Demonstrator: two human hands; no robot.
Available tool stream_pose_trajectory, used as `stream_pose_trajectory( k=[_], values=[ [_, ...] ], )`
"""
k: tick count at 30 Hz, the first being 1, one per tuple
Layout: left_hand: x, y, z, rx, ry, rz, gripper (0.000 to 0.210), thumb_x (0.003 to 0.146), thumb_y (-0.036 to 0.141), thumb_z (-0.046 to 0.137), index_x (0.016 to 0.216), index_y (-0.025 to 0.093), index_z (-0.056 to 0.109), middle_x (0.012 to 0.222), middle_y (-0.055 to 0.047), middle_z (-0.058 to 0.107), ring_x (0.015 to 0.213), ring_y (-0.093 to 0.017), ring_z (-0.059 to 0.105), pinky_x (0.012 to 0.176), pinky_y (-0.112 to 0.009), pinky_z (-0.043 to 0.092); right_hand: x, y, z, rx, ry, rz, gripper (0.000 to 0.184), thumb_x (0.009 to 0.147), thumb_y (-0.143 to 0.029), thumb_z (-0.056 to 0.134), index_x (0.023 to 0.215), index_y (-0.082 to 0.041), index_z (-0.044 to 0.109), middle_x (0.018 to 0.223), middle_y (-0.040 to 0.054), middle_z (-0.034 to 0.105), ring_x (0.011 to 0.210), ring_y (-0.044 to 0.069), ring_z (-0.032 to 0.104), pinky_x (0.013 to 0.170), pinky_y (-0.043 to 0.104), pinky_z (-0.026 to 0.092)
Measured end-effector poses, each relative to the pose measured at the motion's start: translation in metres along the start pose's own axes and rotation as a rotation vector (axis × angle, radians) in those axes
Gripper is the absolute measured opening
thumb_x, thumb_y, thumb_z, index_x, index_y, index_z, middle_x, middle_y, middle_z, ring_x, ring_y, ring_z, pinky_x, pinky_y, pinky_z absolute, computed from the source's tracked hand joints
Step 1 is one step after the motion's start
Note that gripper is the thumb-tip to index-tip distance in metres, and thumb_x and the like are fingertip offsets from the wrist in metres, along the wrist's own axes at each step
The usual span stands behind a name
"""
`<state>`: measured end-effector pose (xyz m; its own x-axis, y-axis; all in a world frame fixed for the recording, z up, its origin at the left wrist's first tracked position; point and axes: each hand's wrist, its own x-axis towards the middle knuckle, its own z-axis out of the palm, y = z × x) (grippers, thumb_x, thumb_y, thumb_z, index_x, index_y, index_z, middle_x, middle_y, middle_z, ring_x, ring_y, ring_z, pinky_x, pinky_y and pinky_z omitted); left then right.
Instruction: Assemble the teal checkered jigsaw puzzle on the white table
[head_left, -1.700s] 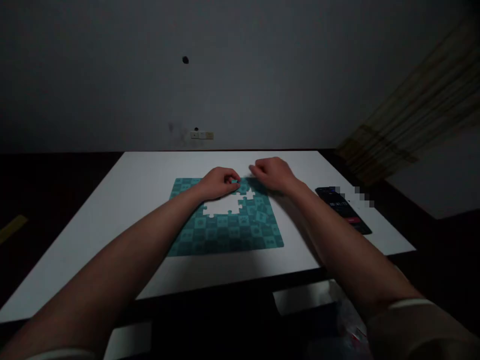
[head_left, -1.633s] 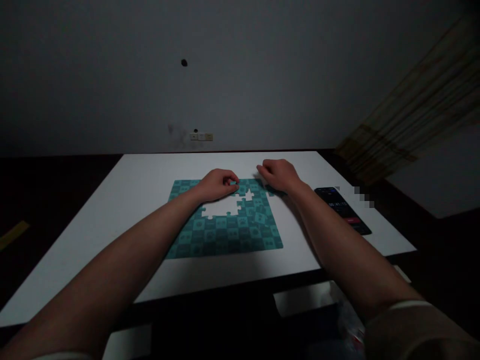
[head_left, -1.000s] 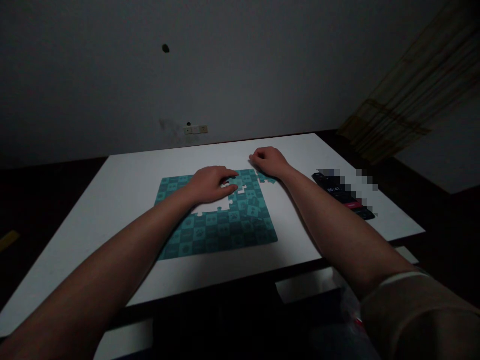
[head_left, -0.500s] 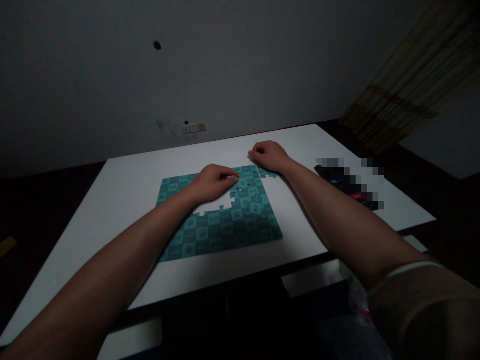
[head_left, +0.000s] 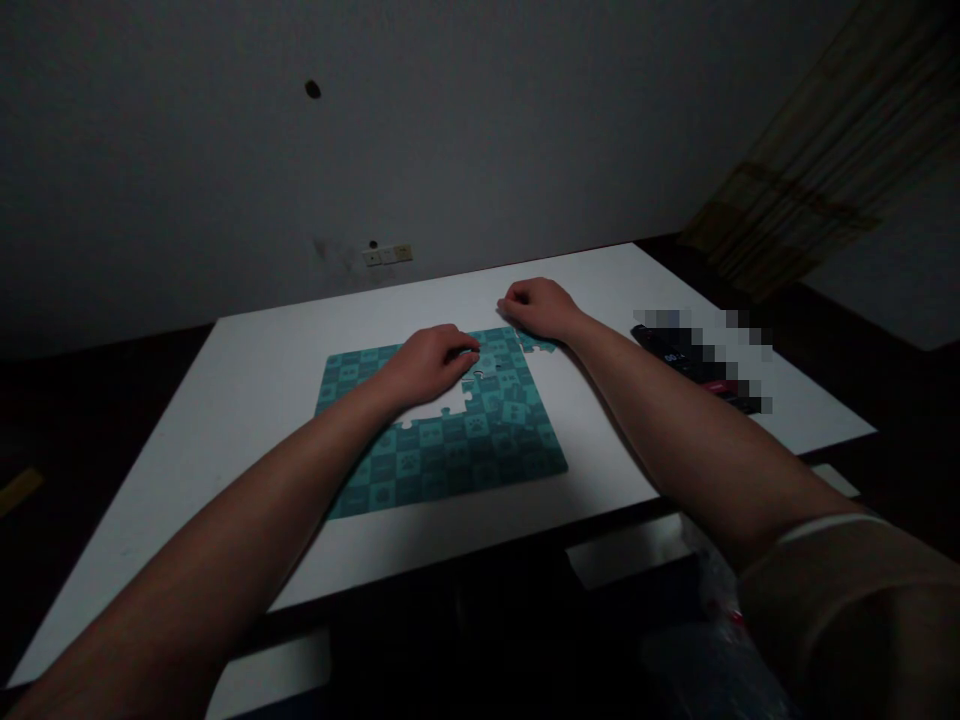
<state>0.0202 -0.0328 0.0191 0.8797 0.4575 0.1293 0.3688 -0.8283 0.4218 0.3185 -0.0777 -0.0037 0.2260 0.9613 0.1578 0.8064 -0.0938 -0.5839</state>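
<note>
Only the head view to go on, and it's pretty dim in here. A teal jigsaw puzzle (head_left: 442,425) with a checkered paw-print pattern lies flat in the middle of the white surface (head_left: 247,400), mostly assembled, with a white gap (head_left: 439,405) left open near its far middle.

The left hand (head_left: 429,362) rests palm-down on the puzzle right at the edge of that gap, fingers curled in with the tips pressing down on the pieces by the hole. Whether a piece is pinched under the fingertips, I can't tell. The right hand (head_left: 541,306) sits at the far right corner of the puzzle, loosely closed, knuckles up. A loose teal piece (head_left: 538,344) pokes out just beside and under its wrist, touching the puzzle's edge. It might be gripping something small, but the fingers hide it.

Off to the right, well apart from the puzzle, lies a dark phone (head_left: 694,365), partly blurred out.

If I were doing this bit, I'd say the trick is to keep the left hand flat so the finished rows don't slide on that slick top, line the tab up over the gap before pressing, and push straight down rather than sideways. Forcing it at an angle would probably buckle the neighbouring pieces.
</note>
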Motion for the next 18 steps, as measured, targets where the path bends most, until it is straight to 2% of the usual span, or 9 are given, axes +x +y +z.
stream_pose_trajectory(
  k=[3,6,10,14,18],
  values=[
    [-0.0003,-0.0010,-0.0011,0.017,-0.010,0.000,0.035,0.124,0.018,0.077,0.153,0.016,0.096,0.134,-0.014,0.094,0.124,-0.037,0.090,0.114,-0.046,0.068,0.0000,0.0001,0.0004,-0.001,0.003,-0.003,0.030,0.110,-0.045,0.080,0.087,-0.027,0.075,0.091,0.0090,0.084,0.089,0.030,0.072,0.083,0.046,0.047],
    [-0.0015,-0.0023,-0.0014,0.022,-0.006,0.008,0.041,0.124,0.023,0.075,0.160,0.020,0.094,0.136,-0.012,0.094,0.125,-0.035,0.090,0.116,-0.042,0.067,-0.0007,-0.0004,-0.0003,0.002,-0.001,-0.011,0.030,0.112,-0.044,0.078,0.087,-0.028,0.075,0.092,0.0097,0.084,0.089,0.031,0.073,0.084,0.047,0.048],
    [-0.0029,-0.0019,-0.0014,0.035,-0.009,0.032,0.046,0.125,0.035,0.068,0.160,0.022,0.094,0.140,-0.013,0.093,0.126,-0.038,0.089,0.118,-0.047,0.068,-0.0016,-0.0015,-0.0020,0.006,-0.011,-0.013,0.032,0.112,-0.046,0.079,0.087,-0.028,0.076,0.094,0.0115,0.085,0.094,0.034,0.077,0.085,0.048,0.052],
    [-0.0038,0.0008,-0.0021,0.090,-0.036,0.038,0.046,0.126,0.033,0.066,0.162,0.026,0.093,0.134,-0.014,0.090,0.123,-0.038,0.086,0.117,-0.048,0.068,-0.0014,-0.0016,-0.0022,0.007,-0.014,-0.004,0.032,0.111,-0.050,0.081,0.089,-0.028,0.078,0.093,0.0123,0.086,0.095,0.036,0.078,0.085,0.049,0.054],
    [-0.0049,0.0018,-0.0014,0.128,-0.042,0.030,0.046,0.125,0.031,0.068,0.163,0.023,0.094,0.140,-0.017,0.085,0.124,-0.040,0.084,0.120,-0.052,0.067,-0.0005,-0.0006,-0.0012,0.013,-0.013,-0.007,0.031,0.108,-0.053,0.083,0.090,-0.028,0.079,0.095,0.0128,0.087,0.095,0.036,0.077,0.085,0.049,0.053]
  ],
)
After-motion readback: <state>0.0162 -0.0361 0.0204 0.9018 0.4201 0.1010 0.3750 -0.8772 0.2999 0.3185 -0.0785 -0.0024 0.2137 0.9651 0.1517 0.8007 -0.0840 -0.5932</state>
